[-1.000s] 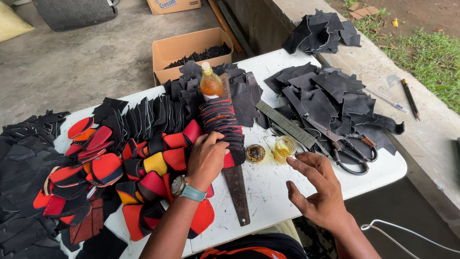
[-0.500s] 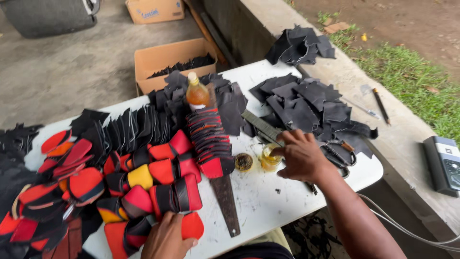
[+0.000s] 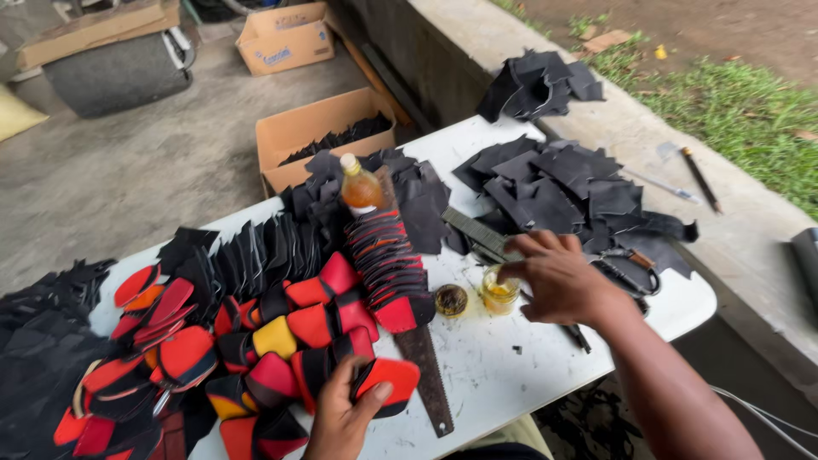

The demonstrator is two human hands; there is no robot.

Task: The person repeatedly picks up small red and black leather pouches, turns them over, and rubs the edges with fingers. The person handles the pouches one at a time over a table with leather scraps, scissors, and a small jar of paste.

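Observation:
My left hand (image 3: 341, 417) grips a red and black shaped piece (image 3: 388, 379) at the near edge of the white table (image 3: 503, 366). Around it lie several overlapping red, black and yellow pieces (image 3: 273, 341). My right hand (image 3: 558, 281) rests over a small glass jar of yellow liquid (image 3: 497, 292), fingers touching its rim. A small round dark lid (image 3: 451, 300) sits beside the jar. A row of red-edged black pieces (image 3: 388, 264) lies stacked along a saw blade (image 3: 426, 383), under an amber bottle (image 3: 360, 186).
Black cut pieces (image 3: 562, 192) are piled on the table's right, with scissors (image 3: 630, 268) among them. An open cardboard box (image 3: 319, 132) of black pieces stands behind the table. A concrete ledge (image 3: 724, 230) on the right carries a pencil (image 3: 700, 177) and more black scraps (image 3: 537, 85).
My right hand moved from the near table edge up to the glass jar. My left hand drew back from the stacked row to the near edge and took hold of a red piece.

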